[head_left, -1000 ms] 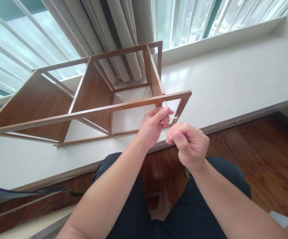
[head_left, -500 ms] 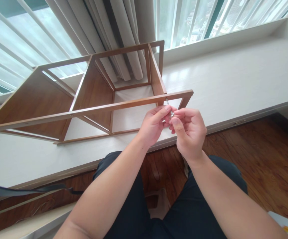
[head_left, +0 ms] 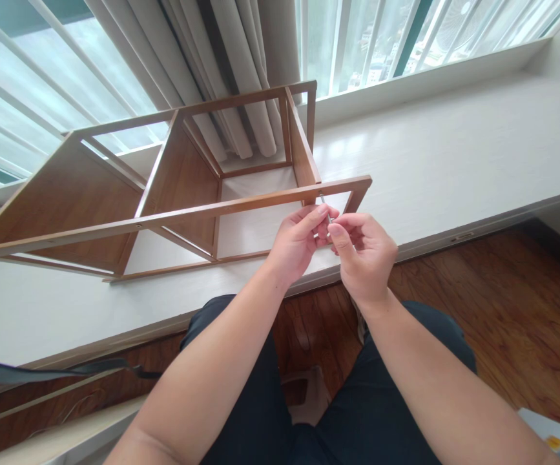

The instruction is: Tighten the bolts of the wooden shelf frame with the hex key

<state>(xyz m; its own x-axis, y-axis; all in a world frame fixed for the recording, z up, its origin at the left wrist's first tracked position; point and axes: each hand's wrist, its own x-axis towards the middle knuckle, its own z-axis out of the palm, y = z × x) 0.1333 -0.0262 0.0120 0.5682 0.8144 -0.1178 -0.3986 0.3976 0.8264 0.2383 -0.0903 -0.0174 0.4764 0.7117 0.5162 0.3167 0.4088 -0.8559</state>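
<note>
A brown wooden shelf frame (head_left: 241,205) lies on its side on the white ledge. Against its near rail, close to the right end, is the tip of a thin metal hex key (head_left: 323,199). The thumb and fingers of my left hand (head_left: 299,239) are closed around the shaft just below that rail. My right hand (head_left: 364,252) pinches the lower end of the hex key between thumb and forefinger. Fingers hide most of the key, and the fastener at its tip is too small to make out.
The white window ledge (head_left: 435,148) stretches off to the right. Grey curtains (head_left: 241,71) hang behind the frame, beside barred windows. Below are my knees, the dark wooden floor (head_left: 493,297) and a black strap (head_left: 66,370) at left. A white object (head_left: 546,429) sits at lower right.
My right hand has shifted slightly left and turned a little, its fingers now covering the key's shiny lower end. The left hand keeps its place at the rail.
</note>
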